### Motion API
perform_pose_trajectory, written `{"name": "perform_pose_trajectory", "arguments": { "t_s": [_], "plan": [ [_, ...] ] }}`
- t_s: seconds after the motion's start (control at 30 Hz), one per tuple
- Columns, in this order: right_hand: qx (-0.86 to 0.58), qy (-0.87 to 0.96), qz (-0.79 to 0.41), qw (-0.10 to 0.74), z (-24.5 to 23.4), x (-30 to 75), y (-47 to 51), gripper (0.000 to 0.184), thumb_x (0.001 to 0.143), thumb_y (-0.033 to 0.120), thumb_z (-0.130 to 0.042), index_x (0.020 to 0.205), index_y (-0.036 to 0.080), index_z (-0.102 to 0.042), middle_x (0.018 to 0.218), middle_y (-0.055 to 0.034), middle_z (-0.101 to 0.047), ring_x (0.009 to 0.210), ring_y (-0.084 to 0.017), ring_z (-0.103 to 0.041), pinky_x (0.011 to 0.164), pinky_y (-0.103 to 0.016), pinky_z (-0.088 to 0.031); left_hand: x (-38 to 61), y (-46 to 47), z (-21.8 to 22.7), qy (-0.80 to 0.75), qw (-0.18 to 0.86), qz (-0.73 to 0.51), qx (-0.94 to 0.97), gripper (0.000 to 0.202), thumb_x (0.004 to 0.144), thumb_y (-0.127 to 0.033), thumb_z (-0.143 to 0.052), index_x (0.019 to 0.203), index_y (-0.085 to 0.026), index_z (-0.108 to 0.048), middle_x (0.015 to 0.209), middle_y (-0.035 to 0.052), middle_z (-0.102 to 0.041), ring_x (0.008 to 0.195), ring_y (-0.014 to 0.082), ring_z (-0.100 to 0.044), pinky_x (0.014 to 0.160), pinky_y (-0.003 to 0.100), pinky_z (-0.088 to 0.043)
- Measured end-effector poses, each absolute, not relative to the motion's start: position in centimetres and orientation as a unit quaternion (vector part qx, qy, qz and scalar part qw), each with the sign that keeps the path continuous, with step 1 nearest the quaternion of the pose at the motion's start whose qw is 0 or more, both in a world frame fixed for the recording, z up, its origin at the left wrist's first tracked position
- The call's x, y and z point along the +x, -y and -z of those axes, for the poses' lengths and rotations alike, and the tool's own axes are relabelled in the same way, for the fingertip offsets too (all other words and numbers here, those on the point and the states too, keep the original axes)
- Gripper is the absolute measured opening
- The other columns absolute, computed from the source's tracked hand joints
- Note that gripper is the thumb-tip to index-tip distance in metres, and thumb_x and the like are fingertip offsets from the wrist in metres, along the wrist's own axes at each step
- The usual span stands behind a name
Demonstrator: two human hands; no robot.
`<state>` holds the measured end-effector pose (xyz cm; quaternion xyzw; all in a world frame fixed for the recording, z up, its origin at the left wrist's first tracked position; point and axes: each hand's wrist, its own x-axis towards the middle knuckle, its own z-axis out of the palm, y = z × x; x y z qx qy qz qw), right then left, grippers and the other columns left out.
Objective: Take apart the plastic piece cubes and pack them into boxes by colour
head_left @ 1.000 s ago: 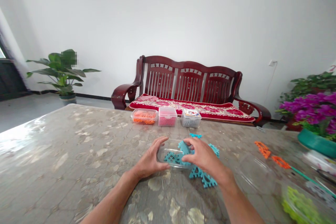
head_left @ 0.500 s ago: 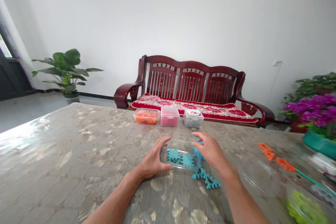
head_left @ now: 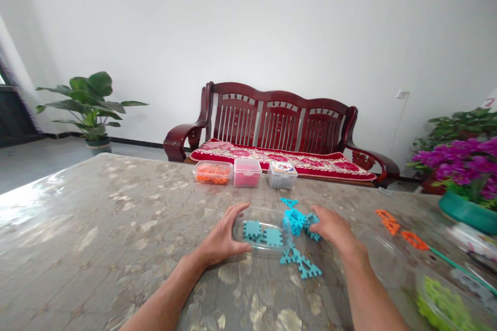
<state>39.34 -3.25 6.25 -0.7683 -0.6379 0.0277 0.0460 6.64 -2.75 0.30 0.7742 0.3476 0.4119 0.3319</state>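
A clear plastic box (head_left: 261, 213) stands on the table in front of me, with square teal interlocking pieces (head_left: 252, 229) lying in it. My left hand (head_left: 229, 232) grips the box by its left end, thumb near and fingers behind. To the right of the box is a heap of bright blue interlocking pieces (head_left: 295, 221). At that heap's right edge, my right hand (head_left: 332, 226) has its thumb and fingers around a few darker teal pieces (head_left: 312, 228). Triangular teal pieces (head_left: 301, 262) lie nearer me, and one blue triangle (head_left: 289, 201) lies beyond the heap.
Along the far edge stand boxes of orange (head_left: 213, 172), pink (head_left: 247, 173) and grey pieces (head_left: 282, 176). On the right are orange pieces on a green rod (head_left: 458, 262), a clear lid (head_left: 382, 256), a box of lime pieces (head_left: 446, 305) and a flower pot (head_left: 468, 212).
My right hand has moved right, away from the box's right end to the teal pieces beside the blue heap, which now shows. My left hand stays on the box. The view has shifted slightly.
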Motion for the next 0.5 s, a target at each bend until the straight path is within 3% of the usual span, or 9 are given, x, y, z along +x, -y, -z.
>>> {"name": "perform_pose_trajectory", "arguments": {
  "t_s": [0.1, 0.23, 0.37, 0.5],
  "plan": [
    [-0.764, 0.644, -0.027, 0.041, -6.4, 39.1, 3.4, 0.046, 0.069, 0.017, -0.06, 0.114, 0.022, -0.068, 0.111, -0.0156, -0.072, 0.108, -0.036, -0.065, 0.086, -0.044, -0.048, 6.6, 2.7, -0.1, -0.341, 0.334, -0.415, 0.775, 0.091, 0.063, -0.029, -0.083, 0.143, -0.023, -0.042, 0.145, 0.0116, -0.045, 0.134, 0.0325, -0.044, 0.115, 0.049, -0.036],
    [-0.776, 0.629, -0.003, 0.046, -7.4, 38.8, 3.7, 0.049, 0.072, 0.016, -0.056, 0.12, 0.019, -0.065, 0.113, -0.017, -0.071, 0.106, -0.035, -0.066, 0.085, -0.043, -0.048, 6.6, 2.6, -0.1, -0.338, 0.338, -0.418, 0.772, 0.09, 0.064, -0.03, -0.083, 0.143, -0.023, -0.042, 0.144, 0.0112, -0.046, 0.134, 0.032, -0.045, 0.115, 0.048, -0.038],
    [-0.728, 0.672, -0.037, 0.128, -8.8, 37.5, 4.1, 0.058, 0.072, 0.022, -0.06, 0.13, 0.021, -0.058, 0.122, -0.0122, -0.069, 0.111, -0.029, -0.064, 0.09, -0.036, -0.047, 6.7, 2.7, -0.3, -0.346, 0.337, -0.409, 0.774, 0.091, 0.063, -0.03, -0.083, 0.144, -0.024, -0.041, 0.145, 0.0115, -0.045, 0.134, 0.0329, -0.044, 0.115, 0.05, -0.037],
    [-0.67, 0.723, -0.07, 0.151, -9.6, 36.3, 4.7, 0.059, 0.068, 0.019, -0.062, 0.127, 0.026, -0.061, 0.121, -0.007, -0.07, 0.11, -0.027, -0.064, 0.09, -0.032, -0.046, 6.6, 2.8, -0.3, -0.344, 0.338, -0.412, 0.773, 0.092, 0.063, -0.032, -0.084, 0.144, -0.023, -0.041, 0.145, 0.0118, -0.045, 0.134, 0.0329, -0.044, 0.115, 0.05, -0.037]
  ]
}}
